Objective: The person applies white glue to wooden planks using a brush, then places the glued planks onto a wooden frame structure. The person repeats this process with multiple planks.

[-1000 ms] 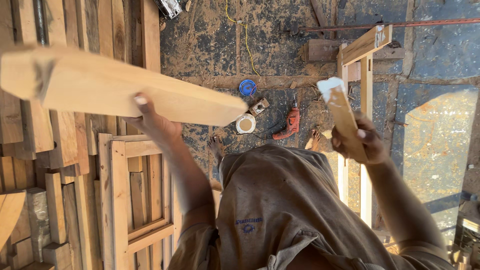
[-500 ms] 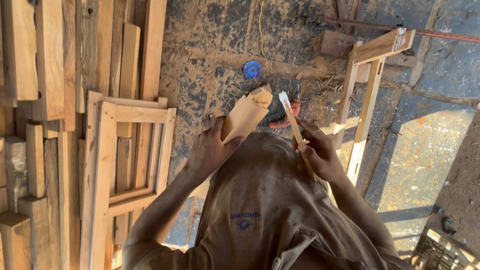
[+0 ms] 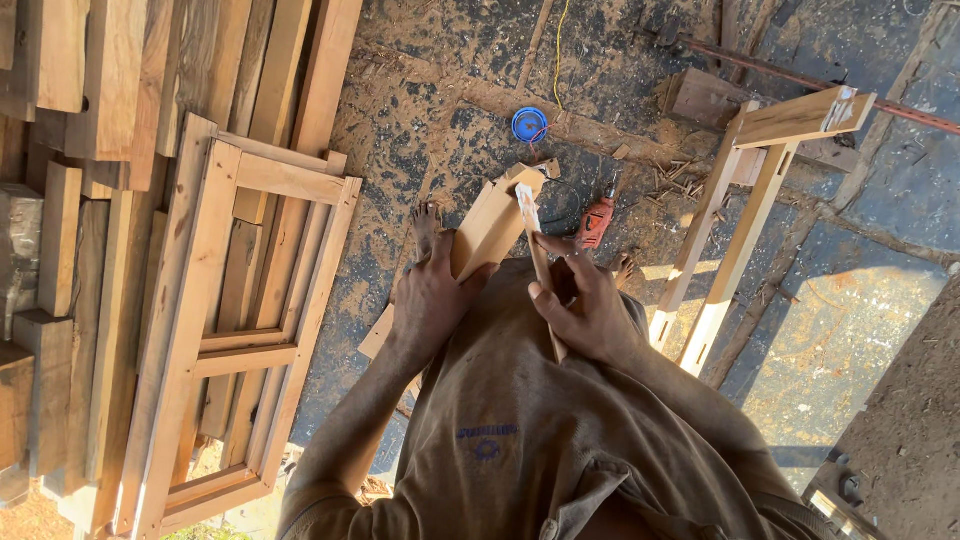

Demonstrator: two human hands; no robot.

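The pale, square-cut wooden block (image 3: 487,228) stands tilted in front of the person's waist, its lower end hidden beside the body. The left hand (image 3: 430,300) wraps around its side, fingers closed on the wood. The right hand (image 3: 585,310) pinches a thin wooden stick (image 3: 537,262), whose white-smeared tip touches the block's upper end. To my eye, a firm grip on the block and short, even strokes would suit this step best. Farther off on the dusty floor lie a red power drill (image 3: 597,220) and a round blue tin (image 3: 529,125); no labels are readable.
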